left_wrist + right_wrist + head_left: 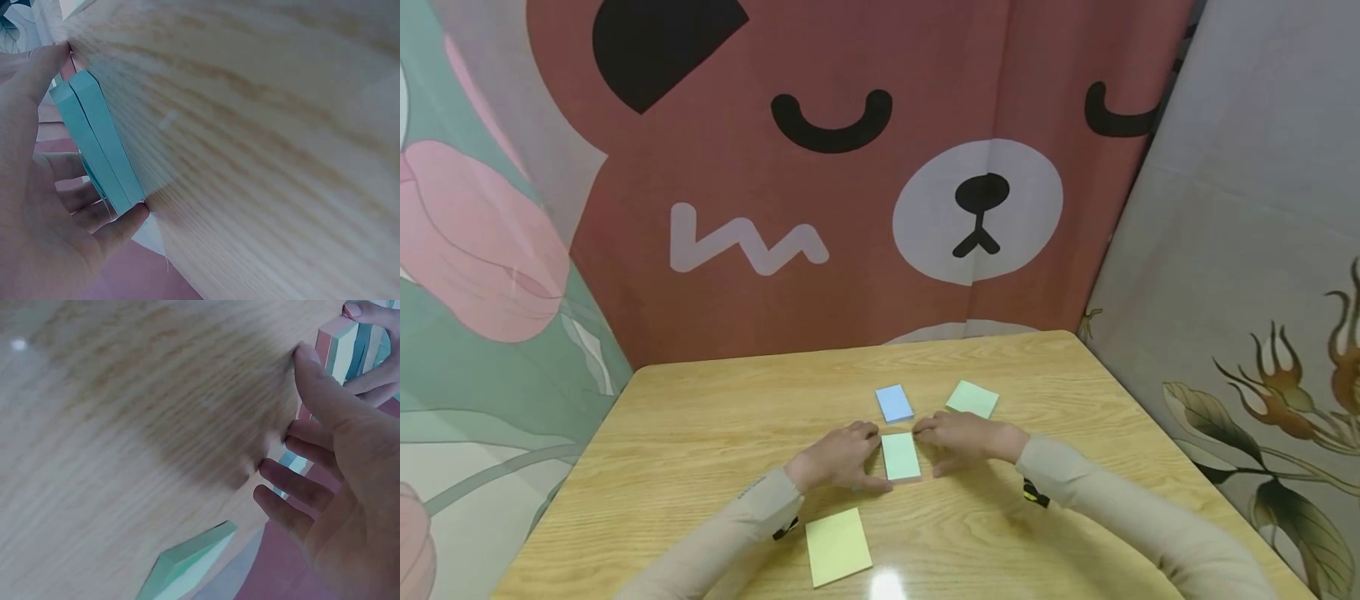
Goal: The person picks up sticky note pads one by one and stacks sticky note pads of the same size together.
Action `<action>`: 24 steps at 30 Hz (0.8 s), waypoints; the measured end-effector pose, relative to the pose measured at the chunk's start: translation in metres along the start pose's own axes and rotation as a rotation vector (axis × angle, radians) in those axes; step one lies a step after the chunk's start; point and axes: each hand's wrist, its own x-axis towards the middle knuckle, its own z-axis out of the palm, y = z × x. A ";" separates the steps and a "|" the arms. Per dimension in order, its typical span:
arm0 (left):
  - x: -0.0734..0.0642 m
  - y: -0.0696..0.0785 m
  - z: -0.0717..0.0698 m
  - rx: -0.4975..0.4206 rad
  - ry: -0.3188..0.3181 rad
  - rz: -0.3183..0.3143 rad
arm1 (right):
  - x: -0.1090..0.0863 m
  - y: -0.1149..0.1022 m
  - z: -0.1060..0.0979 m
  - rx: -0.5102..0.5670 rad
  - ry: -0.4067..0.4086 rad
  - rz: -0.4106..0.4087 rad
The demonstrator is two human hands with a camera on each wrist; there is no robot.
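My left hand [838, 457] curves its thumb and fingers round a teal sticky-note pad [100, 140], with a fingertip at one end of it. A dark line runs along the pad's side. From above, the hand covers most of this pad. Right beside it lies a mint sticky-note pad [901, 457] with a pink side [324, 347], flat on the table between both hands. My right hand [966, 437] lies along the other side of the mint pad, fingers relaxed and spread, fingertips low at the wood. Its thumb [312, 365] is close to the pad's near end.
A blue pad [894, 403] lies just beyond the mint one. Past the right hand is a green pad [973, 400], and a larger yellow pad [838, 547] lies near the left forearm. The wooden table [715, 433] meets a printed bear curtain [850, 308] at its back edge.
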 end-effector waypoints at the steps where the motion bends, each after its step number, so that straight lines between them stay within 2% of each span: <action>1: 0.000 0.000 0.000 -0.002 -0.001 0.000 | 0.001 0.000 -0.001 -0.006 0.001 -0.002; 8: 0.000 -0.001 0.001 -0.010 -0.003 0.004 | 0.007 0.004 -0.006 0.001 0.042 -0.032; 12: 0.001 -0.001 0.001 -0.005 -0.002 0.009 | 0.008 0.005 -0.007 -0.036 0.079 -0.062; 19: 0.001 0.001 0.000 0.006 -0.011 -0.002 | 0.011 0.007 -0.014 -0.016 0.075 -0.009; 24: 0.001 0.001 0.000 0.006 -0.021 -0.012 | 0.013 0.012 -0.019 -0.059 0.087 -0.007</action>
